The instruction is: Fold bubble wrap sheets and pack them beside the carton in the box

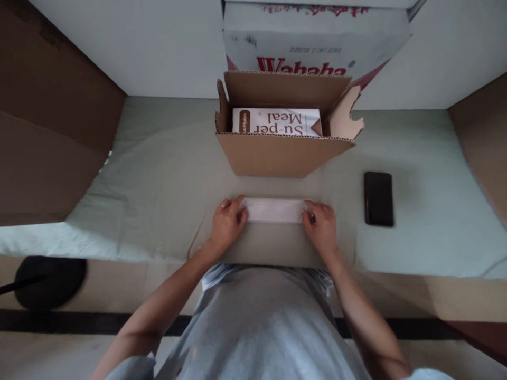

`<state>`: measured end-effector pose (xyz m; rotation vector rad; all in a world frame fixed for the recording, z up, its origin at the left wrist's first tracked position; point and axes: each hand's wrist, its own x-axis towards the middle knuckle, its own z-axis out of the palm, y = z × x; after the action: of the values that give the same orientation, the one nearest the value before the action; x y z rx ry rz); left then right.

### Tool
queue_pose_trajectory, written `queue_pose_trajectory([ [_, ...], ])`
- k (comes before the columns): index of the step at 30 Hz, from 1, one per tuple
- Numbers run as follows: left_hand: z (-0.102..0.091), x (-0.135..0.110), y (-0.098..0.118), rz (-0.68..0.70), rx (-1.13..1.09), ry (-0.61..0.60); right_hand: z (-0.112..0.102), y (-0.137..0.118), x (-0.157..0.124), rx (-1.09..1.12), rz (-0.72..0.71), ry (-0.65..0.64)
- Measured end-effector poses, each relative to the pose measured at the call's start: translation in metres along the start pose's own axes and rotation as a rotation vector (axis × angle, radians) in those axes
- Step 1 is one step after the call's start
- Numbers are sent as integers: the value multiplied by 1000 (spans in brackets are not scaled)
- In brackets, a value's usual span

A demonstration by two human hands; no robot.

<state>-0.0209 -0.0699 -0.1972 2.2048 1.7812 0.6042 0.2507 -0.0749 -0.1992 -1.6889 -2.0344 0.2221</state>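
Observation:
A flat, narrow white strip (274,210) lies crosswise near the front of the covered table; its exact kind is unclear. My left hand (228,220) pinches its left end between curled fingers, and a ring shows on one finger. At the right end, my right hand (321,224) grips the strip with thumb and bent fingers. Just beyond it stands an open brown cardboard box (285,154) with its flaps up. Inside that box is a white carton (277,121) printed "Su-per Meal", which appears upside down to me.
A black smartphone-like slab (379,199) lies to the right on the pale green cloth (423,174). Behind the open box is a large Wahaha carton (317,39). Brown cardboard (51,116) borders the left side, and another brown panel (483,142) the right. A round black base (51,282) stands below left.

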Motion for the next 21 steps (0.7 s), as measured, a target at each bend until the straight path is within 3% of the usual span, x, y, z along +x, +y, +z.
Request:
queue_pose_trajectory([
  [4,-7,0,10,33,38,48,-3,0,4,-30,-7,-51],
  [6,-9,-5,22,143,25,32,-4,-1,5,-34,8,-77],
  [9,-5,-14,46,351,-34,-156,-6,-10,1,-20,34,-126],
  [13,9,-22,64,342,4,-292,-11,-25,-16,141,9,-227],
  [18,10,-21,46,399,-68,-296,-33,-22,-29,298,-115,-202],
  [21,3,-18,26,488,-195,-344,-37,-18,-29,285,-292,-332],
])
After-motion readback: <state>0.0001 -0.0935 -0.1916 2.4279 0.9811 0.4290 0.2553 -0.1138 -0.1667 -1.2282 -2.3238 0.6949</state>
